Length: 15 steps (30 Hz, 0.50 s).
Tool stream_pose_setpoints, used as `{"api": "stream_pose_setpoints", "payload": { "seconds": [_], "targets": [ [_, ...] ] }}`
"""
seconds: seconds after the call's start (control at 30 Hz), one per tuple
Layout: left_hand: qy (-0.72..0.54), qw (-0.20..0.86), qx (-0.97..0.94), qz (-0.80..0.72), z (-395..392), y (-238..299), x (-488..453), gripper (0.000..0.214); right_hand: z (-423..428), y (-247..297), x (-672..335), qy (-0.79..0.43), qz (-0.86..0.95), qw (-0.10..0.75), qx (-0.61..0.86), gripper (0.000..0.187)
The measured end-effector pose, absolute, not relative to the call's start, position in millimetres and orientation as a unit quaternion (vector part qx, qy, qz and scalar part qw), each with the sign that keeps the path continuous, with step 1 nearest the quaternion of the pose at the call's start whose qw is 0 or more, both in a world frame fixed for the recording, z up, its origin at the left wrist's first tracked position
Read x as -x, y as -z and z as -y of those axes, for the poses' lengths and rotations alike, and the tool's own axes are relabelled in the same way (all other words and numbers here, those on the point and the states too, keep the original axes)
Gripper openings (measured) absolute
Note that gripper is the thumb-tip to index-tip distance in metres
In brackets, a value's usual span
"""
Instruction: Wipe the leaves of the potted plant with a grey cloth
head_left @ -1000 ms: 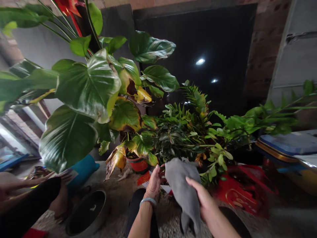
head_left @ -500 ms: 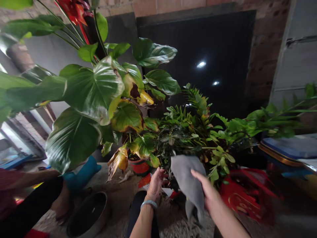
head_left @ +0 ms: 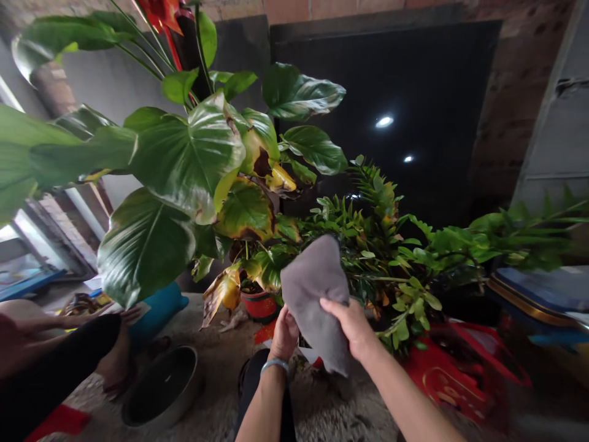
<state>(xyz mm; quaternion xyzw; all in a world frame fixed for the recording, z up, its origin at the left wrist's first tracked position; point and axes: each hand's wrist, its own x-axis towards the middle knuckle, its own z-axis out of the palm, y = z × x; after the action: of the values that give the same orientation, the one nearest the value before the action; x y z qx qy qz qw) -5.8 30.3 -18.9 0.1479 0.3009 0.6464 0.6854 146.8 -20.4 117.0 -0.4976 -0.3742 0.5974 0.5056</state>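
Note:
A grey cloth [head_left: 317, 288] is spread in front of the leafy green plants, gripped at its right side by my right hand [head_left: 352, 325], with the thumb lying on top. Just left of the cloth's lower edge is my left hand [head_left: 284, 336], with a pale bangle [head_left: 275, 364] on its wrist. Its fingers curve in behind the cloth and are partly hidden, so I cannot tell if they hold anything. Behind the cloth grows a dense small-leaved plant [head_left: 368, 236]. Large glossy leaves [head_left: 188, 153], some browned and yellow, spread at the upper left.
A red pot [head_left: 260, 304] stands behind my left hand. On the floor at lower left is a dark basin [head_left: 161, 387], beside another person's leg [head_left: 59, 362] and a blue item [head_left: 161, 310]. Red bags [head_left: 460, 374] lie at right, below stacked boxes [head_left: 529, 288].
My right hand has moved left and up with the grey cloth, bringing it close to my left hand. The camera view has shifted slightly left. The other person's hand now shows near the blue item.

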Motion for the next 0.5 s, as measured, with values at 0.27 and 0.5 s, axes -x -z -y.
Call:
{"api": "stream_pose_setpoints", "payload": {
  "seconds": [0.27, 0.5],
  "targets": [
    [-0.618, 0.730, -0.155, -0.248, -14.7, 12.1, 19.2, 0.037, 61.6, -92.0, -172.6, -0.552, 0.532, 0.372, 0.523, 0.034],
    [-0.656, 0.698, -0.143, -0.249, -15.1, 12.8, 9.2, 0.041, 7.5, -124.4, -123.3, -0.526, 0.513, 0.495, 0.465, 0.030]
  ]
}}
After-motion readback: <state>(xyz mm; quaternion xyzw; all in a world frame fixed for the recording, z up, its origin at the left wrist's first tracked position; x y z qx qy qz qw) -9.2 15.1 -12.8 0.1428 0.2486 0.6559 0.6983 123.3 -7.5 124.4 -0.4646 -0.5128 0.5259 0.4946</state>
